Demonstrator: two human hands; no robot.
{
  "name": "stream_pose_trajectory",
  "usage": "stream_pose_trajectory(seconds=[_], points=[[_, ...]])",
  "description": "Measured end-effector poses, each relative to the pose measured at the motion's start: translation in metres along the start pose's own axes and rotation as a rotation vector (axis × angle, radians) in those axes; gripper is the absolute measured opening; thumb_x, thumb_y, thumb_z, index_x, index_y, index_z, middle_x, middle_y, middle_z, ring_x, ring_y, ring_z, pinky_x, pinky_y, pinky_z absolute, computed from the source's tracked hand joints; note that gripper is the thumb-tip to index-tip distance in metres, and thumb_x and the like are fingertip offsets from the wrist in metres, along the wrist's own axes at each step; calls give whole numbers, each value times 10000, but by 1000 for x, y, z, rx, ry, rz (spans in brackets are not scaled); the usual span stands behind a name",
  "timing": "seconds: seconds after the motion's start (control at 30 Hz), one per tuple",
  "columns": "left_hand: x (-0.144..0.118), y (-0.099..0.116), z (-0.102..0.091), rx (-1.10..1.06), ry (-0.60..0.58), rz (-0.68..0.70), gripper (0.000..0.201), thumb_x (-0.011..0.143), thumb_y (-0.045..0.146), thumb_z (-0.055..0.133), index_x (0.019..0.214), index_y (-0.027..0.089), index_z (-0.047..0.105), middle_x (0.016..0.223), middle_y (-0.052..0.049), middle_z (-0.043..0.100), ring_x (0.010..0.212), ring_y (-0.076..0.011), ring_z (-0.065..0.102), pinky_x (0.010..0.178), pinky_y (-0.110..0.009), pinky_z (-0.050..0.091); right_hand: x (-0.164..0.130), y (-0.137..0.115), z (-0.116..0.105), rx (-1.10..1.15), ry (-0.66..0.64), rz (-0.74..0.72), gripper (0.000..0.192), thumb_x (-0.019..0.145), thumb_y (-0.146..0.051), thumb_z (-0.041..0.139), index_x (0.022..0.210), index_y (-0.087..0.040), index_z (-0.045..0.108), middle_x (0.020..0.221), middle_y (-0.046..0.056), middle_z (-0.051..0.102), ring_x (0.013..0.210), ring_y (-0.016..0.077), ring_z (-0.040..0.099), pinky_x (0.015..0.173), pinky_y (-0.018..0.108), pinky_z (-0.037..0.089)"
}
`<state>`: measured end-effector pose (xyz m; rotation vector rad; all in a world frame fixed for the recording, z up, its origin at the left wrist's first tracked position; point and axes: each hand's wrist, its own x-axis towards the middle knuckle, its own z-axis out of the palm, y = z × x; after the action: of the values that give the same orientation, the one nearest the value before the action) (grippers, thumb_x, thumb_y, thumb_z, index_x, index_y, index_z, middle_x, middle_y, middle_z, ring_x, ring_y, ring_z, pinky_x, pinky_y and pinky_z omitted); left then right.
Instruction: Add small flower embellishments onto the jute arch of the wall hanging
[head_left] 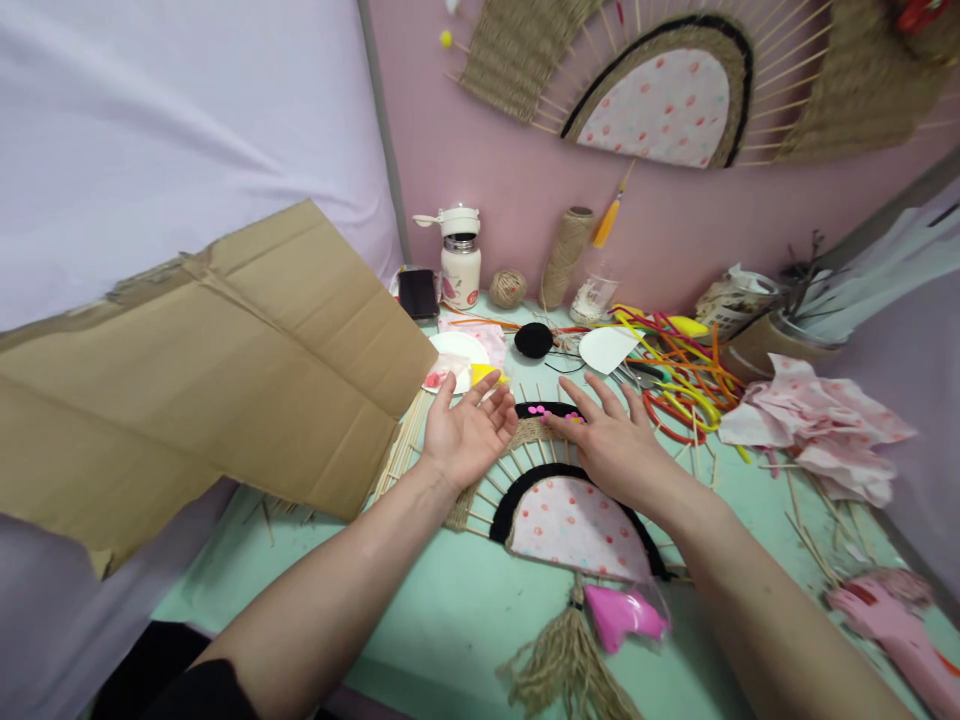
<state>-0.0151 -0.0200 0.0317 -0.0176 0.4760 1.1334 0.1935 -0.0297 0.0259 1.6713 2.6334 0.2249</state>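
Observation:
A half-round craft of thin sticks, with a spotted fabric centre (574, 525) edged in black, lies flat on the table. Along its outer black band sit small pink pieces (541, 410), above a strip of woven jute (536, 432). My right hand (619, 440) is palm down over the band, fingers spread, its index fingertip close to those pieces. To the left, my left hand (469, 430) is turned palm up, fingers loosely bent, with nothing visible in it. A jute tassel (574, 655) hangs off the craft's lower edge beside a bright pink packet (626, 615).
Cardboard (225, 370) stands at left. Behind are a white bottle (460, 265), a phone (418, 294), a twine ball (508, 288), black ball (533, 341) and colourful pipe cleaners (701, 375). Crumpled fabric (821, 425) and a pink glue gun (892, 625) lie right.

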Motion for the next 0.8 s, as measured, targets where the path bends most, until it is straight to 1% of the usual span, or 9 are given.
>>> stream_pose_trajectory(seconds=[0.3, 0.53, 0.67, 0.8], points=[[-1, 0, 1, 2, 5, 6, 495, 964, 504, 405, 1108, 91, 635, 867, -109, 662, 733, -156, 649, 671, -266, 552, 3, -4, 2, -7, -73, 14, 485, 876, -155, 561, 1302, -376, 632, 1597, 60, 337, 1473, 373, 250, 1139, 642, 206], [-1, 0, 2, -6, 5, 4, 488, 967, 498, 401, 1097, 89, 632, 833, -99, 654, 728, -158, 651, 672, -266, 552, 2, -4, 8, -3, -61, -10, 510, 877, -155, 554, 1327, -388, 607, 1600, 59, 334, 1479, 356, 241, 1149, 624, 191], [-1, 1, 1, -3, 4, -4, 484, 969, 498, 394, 1098, 96, 632, 839, -97, 655, 733, -156, 650, 679, -266, 548, 2, -3, 3, 9, -53, -8, 482, 889, -146, 532, 1304, -368, 630, 1597, 63, 342, 1471, 359, 257, 1142, 625, 205], [0, 2, 2, 22, 3, -7, 485, 974, 501, 371, 1081, 107, 633, 833, -87, 651, 738, -145, 643, 693, -256, 532, 0, 0, -5, 5, -14, -12, 483, 873, -124, 532, 1289, -342, 646, 1582, 79, 369, 1456, 369, 287, 1124, 641, 228]])
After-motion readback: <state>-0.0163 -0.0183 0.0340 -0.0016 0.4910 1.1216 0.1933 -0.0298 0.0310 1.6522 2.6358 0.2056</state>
